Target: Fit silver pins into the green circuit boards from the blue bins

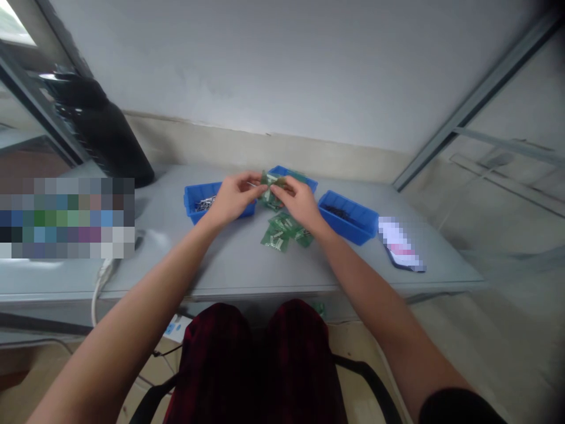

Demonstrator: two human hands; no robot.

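Observation:
A small green plastic bag [271, 177] is held up over the table between my two hands. My left hand [235, 199] pinches its left side; a thin light-coloured piece shows by those fingers, too small to name. My right hand [300, 201] is closed on the bag's right side. Just below lie several green bags [275, 240] with small pale pieces showing in them. Beside my left hand, partly covered by it, stands a blue bin [192, 203] with metal pieces [205, 204]. Behind my hands is another blue bin [311, 181], holding something green.
To the right stands a third blue bin [362, 234] with dark thin pieces [338, 212]. A phone [404, 247] with a blurred-out screen lies beyond it. At the left are a tall black bottle [103, 129], a blurred-out screen [66, 218] and a white cable [100, 280]. A wall rises behind the table.

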